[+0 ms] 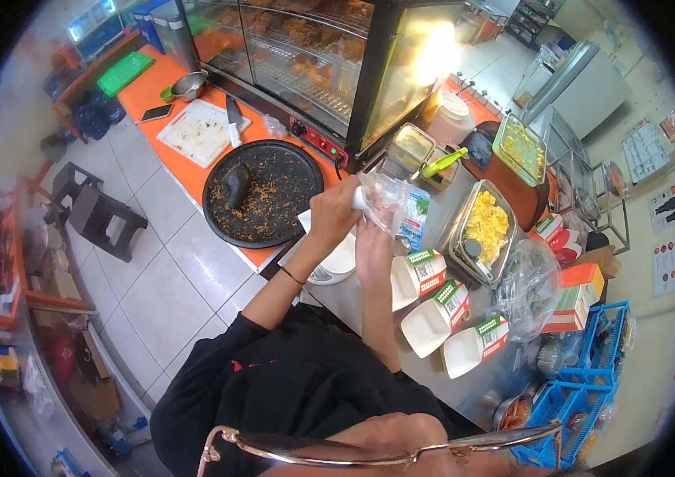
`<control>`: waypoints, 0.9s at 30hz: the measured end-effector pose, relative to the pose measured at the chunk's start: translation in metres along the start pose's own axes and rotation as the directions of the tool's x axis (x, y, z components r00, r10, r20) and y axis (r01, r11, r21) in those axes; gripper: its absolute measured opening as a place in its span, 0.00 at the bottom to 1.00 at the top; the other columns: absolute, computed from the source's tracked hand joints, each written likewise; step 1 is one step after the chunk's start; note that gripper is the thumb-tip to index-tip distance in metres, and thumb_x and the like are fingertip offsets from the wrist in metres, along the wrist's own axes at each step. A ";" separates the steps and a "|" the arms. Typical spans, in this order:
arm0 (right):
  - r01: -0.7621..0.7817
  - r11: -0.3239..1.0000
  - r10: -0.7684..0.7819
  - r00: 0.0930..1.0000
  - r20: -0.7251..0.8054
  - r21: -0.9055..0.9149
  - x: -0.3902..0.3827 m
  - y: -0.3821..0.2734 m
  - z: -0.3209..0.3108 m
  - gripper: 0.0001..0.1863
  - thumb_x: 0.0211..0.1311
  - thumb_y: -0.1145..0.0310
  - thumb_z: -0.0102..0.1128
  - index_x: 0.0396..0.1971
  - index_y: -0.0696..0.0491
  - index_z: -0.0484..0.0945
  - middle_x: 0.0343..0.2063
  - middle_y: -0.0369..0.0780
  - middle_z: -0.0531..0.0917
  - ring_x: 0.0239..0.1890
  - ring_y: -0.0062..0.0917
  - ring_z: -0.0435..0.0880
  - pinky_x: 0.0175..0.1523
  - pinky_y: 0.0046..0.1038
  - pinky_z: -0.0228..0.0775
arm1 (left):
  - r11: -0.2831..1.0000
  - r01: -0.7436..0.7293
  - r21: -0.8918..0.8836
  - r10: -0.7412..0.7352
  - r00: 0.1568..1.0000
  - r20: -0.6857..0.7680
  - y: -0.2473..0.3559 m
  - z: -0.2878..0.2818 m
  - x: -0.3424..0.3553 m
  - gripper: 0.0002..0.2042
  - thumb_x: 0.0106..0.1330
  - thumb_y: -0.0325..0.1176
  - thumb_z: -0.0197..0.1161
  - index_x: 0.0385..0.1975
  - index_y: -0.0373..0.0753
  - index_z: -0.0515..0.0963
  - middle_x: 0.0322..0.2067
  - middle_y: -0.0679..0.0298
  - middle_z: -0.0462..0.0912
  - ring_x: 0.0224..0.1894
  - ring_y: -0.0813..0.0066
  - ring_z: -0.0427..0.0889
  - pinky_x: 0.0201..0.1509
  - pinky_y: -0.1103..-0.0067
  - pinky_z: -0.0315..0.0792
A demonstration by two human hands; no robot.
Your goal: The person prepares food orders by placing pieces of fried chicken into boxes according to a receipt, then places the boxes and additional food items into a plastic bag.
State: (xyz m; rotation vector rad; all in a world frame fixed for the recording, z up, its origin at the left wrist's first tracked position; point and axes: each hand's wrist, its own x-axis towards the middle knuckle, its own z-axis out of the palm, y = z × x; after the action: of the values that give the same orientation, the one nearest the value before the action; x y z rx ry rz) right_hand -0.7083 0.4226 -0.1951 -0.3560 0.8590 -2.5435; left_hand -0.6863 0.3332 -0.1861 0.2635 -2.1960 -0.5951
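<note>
In front of my chest, my left hand point(333, 211) is closed, with a small white piece point(359, 198) at its fingers that I cannot name. My right hand point(375, 253) is just right of it and lower, its fingers reaching up to a crumpled clear plastic bag point(387, 208); they are partly hidden there. Something pinkish shows through the plastic. Close behind lies a blue and white packet point(414, 216). Open white, red and green paper boxes point(419, 277) line up to the right of my forearm. A white round container point(333, 266) is partly hidden under my left forearm.
Left is a black stone mortar point(293, 215) with a pestle point(235, 186). Beyond lie a knife point(233, 119), cutting board point(194, 135) and glass food warmer point(305, 75). At right stand a tray of yellow food point(484, 226), green-handled tool point(442, 163) and blue baskets point(568, 405).
</note>
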 end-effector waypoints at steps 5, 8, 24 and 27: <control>0.087 0.994 -0.066 0.964 -0.257 0.071 0.007 0.001 -0.039 0.25 0.65 0.46 0.43 0.49 0.52 0.68 0.39 0.39 0.72 0.45 0.28 0.71 0.55 0.31 0.65 | 0.978 -0.187 -0.094 0.194 0.978 0.071 0.012 -0.003 -0.025 0.18 0.38 0.24 0.64 0.32 0.40 0.71 0.27 0.59 0.76 0.28 0.59 0.78 0.27 0.69 0.70; -0.089 0.936 0.094 0.996 0.003 0.341 -0.002 -0.018 -0.045 0.37 0.56 0.30 0.35 0.56 0.42 0.64 0.58 0.39 0.66 0.57 0.41 0.65 0.61 0.57 0.50 | 0.932 -0.304 -0.196 0.341 0.918 0.200 0.029 -0.009 -0.044 0.11 0.43 0.25 0.62 0.29 0.40 0.72 0.25 0.60 0.74 0.27 0.61 0.78 0.28 0.71 0.71; -0.240 0.532 0.022 0.962 0.271 0.812 0.007 -0.022 -0.015 0.42 0.51 0.35 0.51 0.64 0.39 0.54 0.62 0.41 0.62 0.65 0.38 0.56 0.67 0.52 0.41 | 0.920 -0.199 -0.338 0.315 0.889 0.332 0.039 -0.049 -0.060 0.13 0.43 0.24 0.61 0.31 0.38 0.70 0.27 0.58 0.72 0.32 0.58 0.75 0.32 0.69 0.69; -0.046 0.702 -0.135 0.971 0.196 0.710 0.014 -0.005 -0.008 0.44 0.51 0.37 0.54 0.65 0.39 0.48 0.64 0.47 0.57 0.67 0.43 0.49 0.68 0.54 0.38 | 0.882 -0.227 -0.413 0.373 0.872 0.317 0.035 -0.054 -0.064 0.13 0.43 0.25 0.63 0.30 0.37 0.70 0.26 0.58 0.71 0.32 0.57 0.75 0.32 0.69 0.69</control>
State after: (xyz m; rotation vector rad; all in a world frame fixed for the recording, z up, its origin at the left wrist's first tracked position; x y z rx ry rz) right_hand -0.7253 0.4234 -0.1973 -0.4057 -0.2652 -2.5699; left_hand -0.6028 0.3704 -0.1819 -0.4337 -2.3737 -0.9173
